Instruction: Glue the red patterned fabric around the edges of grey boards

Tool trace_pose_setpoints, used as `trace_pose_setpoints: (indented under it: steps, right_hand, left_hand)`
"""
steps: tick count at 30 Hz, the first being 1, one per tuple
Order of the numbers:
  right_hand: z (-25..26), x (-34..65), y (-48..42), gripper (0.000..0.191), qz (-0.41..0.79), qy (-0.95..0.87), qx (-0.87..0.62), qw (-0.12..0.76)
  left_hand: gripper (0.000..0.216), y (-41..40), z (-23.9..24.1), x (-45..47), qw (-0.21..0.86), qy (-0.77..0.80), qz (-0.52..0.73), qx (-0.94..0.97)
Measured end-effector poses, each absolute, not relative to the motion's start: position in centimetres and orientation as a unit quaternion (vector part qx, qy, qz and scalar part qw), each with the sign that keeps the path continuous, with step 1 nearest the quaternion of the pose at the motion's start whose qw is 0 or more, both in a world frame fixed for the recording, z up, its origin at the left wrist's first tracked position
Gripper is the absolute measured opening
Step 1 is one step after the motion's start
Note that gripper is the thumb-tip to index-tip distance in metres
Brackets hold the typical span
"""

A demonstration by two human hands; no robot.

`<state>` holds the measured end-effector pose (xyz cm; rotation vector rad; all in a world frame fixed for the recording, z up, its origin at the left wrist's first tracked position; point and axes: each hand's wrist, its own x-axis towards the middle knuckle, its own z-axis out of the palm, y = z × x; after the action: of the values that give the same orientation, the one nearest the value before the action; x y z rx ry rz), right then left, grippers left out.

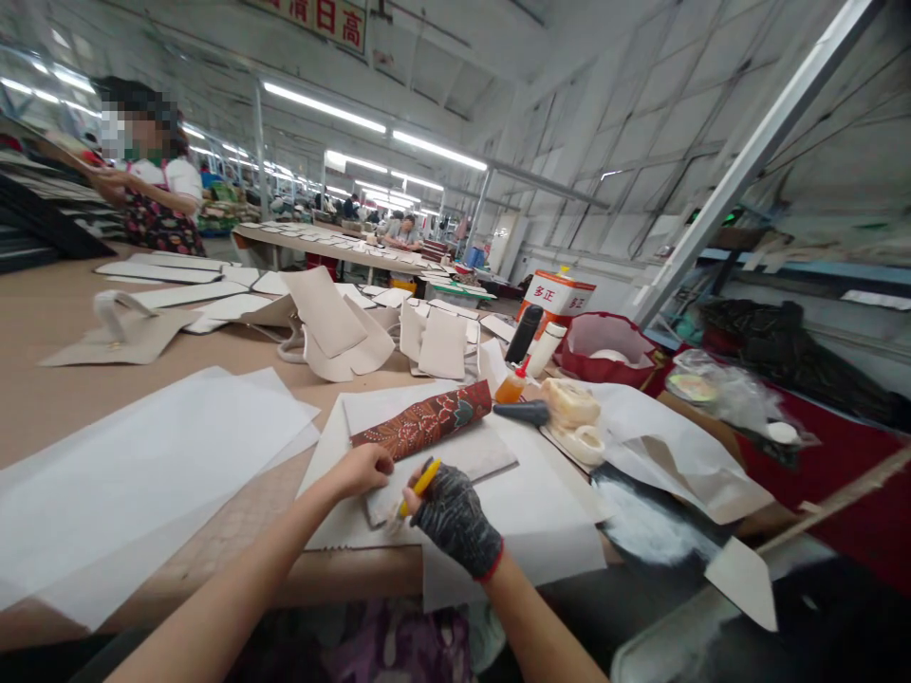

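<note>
The gloved right hand [454, 512] wraps its fingers round a yellow tool [421, 484], maybe to steady it. The left hand [364, 470] curls its fingers by the red piece [427, 420]; I cannot tell if they pinch. A slab [491, 453] under the piece may keep it flat. The brown tabletop [43, 318] is in a big room [569, 166] with long lights [324, 106].

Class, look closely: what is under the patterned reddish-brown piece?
Under the patterned piece is a pale slab, resting on white sheeting; the slab's surface directly beneath is hidden.
</note>
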<state>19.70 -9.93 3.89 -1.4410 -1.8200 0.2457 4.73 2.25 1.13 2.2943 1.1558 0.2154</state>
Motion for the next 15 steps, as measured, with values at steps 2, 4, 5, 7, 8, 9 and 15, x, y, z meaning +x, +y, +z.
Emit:
trace_pose_setpoints:
  steps: [2,4,5,7,8,9,15]
  right_hand:
    - [4.0,19.2,-10.0,0.016,0.106,-0.737,-0.544,0.386]
    - [3.9,18.6,-10.0,0.016,0.118,-0.742,-0.54,0.379]
    - [3.8,18.4,-10.0,0.017,0.125,-0.735,-0.545,0.383]
    - [3.5,18.9,-9.7,0.018,0.151,-0.71,-0.551,0.412]
    - [3.3,19.7,-9.4,0.019,0.164,-0.696,-0.554,0.427]
    - [3.1,20.8,-9.1,0.019,0.17,-0.681,-0.562,0.437]
    - [2.6,29.0,-8.0,0.021,0.01,-0.584,-0.698,0.415]
  left_hand:
    - [0.023,2.2,1.1,4.7,0.277,0.43,0.076,0.856]
    - [0.024,2.2,1.1,4.7,0.276,0.429,0.075,0.857]
    - [0.025,2.2,1.1,4.7,0.275,0.428,0.075,0.857]
    - [0.027,2.2,1.2,4.6,0.276,0.425,0.075,0.859]
    - [0.028,2.2,1.2,4.6,0.276,0.424,0.073,0.859]
    - [0.029,2.1,1.4,4.6,0.278,0.423,0.07,0.86]
    - [0.038,1.8,2.9,4.2,0.278,0.401,0.038,0.872]
